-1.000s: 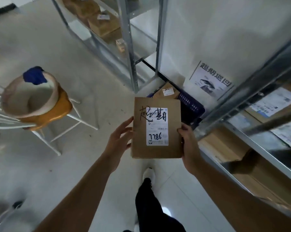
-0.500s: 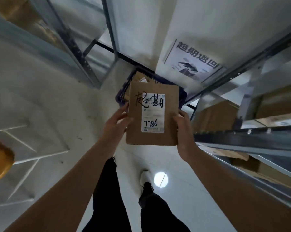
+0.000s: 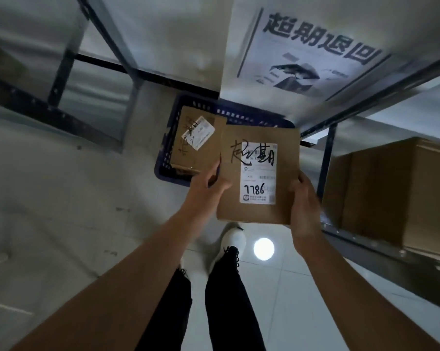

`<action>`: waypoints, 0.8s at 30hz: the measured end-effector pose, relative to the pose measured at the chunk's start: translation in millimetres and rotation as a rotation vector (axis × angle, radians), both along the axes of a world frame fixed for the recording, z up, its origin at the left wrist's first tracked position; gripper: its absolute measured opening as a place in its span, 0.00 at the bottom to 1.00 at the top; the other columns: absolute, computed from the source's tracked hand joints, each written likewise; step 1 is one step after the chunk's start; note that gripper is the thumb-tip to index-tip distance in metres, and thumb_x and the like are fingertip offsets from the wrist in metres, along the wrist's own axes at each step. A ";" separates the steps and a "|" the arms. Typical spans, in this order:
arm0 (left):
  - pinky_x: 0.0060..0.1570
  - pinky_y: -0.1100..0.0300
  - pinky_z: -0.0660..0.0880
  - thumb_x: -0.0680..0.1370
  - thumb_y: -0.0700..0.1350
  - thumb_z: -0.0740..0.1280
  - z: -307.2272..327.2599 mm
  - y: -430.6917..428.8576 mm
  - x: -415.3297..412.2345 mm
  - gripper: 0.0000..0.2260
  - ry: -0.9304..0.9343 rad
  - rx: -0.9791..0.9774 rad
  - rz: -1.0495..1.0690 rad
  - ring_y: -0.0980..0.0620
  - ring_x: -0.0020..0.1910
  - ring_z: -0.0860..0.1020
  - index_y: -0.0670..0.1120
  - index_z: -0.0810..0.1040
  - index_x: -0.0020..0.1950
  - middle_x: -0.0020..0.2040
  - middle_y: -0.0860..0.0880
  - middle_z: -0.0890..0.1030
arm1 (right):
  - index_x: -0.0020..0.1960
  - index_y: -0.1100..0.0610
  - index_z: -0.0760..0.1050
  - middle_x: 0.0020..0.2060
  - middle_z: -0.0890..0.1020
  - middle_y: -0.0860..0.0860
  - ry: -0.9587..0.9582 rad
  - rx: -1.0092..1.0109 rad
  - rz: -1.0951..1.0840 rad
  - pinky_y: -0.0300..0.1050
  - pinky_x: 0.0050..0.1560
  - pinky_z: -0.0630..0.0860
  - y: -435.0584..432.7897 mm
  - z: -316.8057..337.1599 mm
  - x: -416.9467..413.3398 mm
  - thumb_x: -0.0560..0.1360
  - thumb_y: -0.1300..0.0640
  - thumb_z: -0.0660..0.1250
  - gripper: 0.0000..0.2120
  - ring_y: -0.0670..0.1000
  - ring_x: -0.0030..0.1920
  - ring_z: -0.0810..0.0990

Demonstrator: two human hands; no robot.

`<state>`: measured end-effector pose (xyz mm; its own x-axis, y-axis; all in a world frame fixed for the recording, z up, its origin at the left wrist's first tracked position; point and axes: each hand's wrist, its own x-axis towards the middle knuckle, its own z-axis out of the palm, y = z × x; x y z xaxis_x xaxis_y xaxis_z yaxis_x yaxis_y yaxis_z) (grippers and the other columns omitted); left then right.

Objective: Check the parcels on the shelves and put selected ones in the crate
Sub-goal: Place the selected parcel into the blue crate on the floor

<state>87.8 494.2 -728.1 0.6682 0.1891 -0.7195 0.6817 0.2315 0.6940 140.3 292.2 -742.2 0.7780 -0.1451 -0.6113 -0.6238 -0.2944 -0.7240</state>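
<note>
I am looking at a parcel storeroom: metal shelving (image 3: 325,158) with cardboard boxes (image 3: 391,193), a printed notice (image 3: 310,54) on the wall (image 3: 183,41), and a labelled parcel (image 3: 193,153) in a blue crate (image 3: 163,171).

White label (image 3: 258,173) on held parcel (image 3: 230,198): handwritten "7786" near lower edge, "超期" scrawled across top edge. Wall poster (image 3: 310,51) reads "超期返回".

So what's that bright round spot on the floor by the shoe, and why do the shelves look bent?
Head view: the spot is glare, probably a lamp mirrored in glossy tile; the wide lens skews the shelf post, edges smear, yet the label on the parcel reads clearly.
</note>
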 end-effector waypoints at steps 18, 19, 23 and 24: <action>0.68 0.47 0.71 0.75 0.64 0.57 -217.6 -41.8 132.2 0.37 0.152 0.051 -0.186 0.45 0.73 0.71 0.62 0.52 0.84 0.80 0.48 0.64 | 0.64 0.44 0.71 0.59 0.82 0.47 0.113 -0.113 -0.036 0.53 0.60 0.82 8.9 -217.5 80.0 0.84 0.44 0.59 0.10 0.49 0.59 0.83; 0.70 0.42 0.70 0.75 0.66 0.57 -225.8 -42.9 136.9 0.39 0.191 0.067 -0.197 0.42 0.73 0.70 0.61 0.51 0.84 0.80 0.46 0.62 | 0.60 0.44 0.73 0.60 0.81 0.51 0.108 -0.146 0.016 0.54 0.58 0.84 10.0 -223.9 84.5 0.81 0.42 0.61 0.11 0.52 0.59 0.84; 0.78 0.37 0.57 0.83 0.63 0.58 -251.9 -55.5 151.8 0.38 0.354 0.143 -0.137 0.38 0.81 0.58 0.55 0.41 0.86 0.84 0.42 0.52 | 0.55 0.56 0.77 0.54 0.79 0.54 0.175 -0.251 0.095 0.38 0.41 0.76 16.9 -254.3 103.4 0.73 0.40 0.56 0.23 0.54 0.53 0.83; 0.79 0.37 0.54 0.84 0.64 0.56 -260.5 -58.8 154.8 0.37 0.391 0.150 -0.128 0.39 0.83 0.54 0.56 0.40 0.86 0.85 0.42 0.49 | 0.55 0.59 0.77 0.52 0.79 0.53 0.208 -0.242 0.086 0.38 0.43 0.70 16.9 -264.8 106.1 0.75 0.41 0.53 0.25 0.58 0.54 0.82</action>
<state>242.7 435.4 -988.6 0.3757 0.2436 -0.8942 0.9167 0.0444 0.3972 246.4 309.0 -1007.0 0.6555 -0.2451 -0.7143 -0.7167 -0.5001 -0.4861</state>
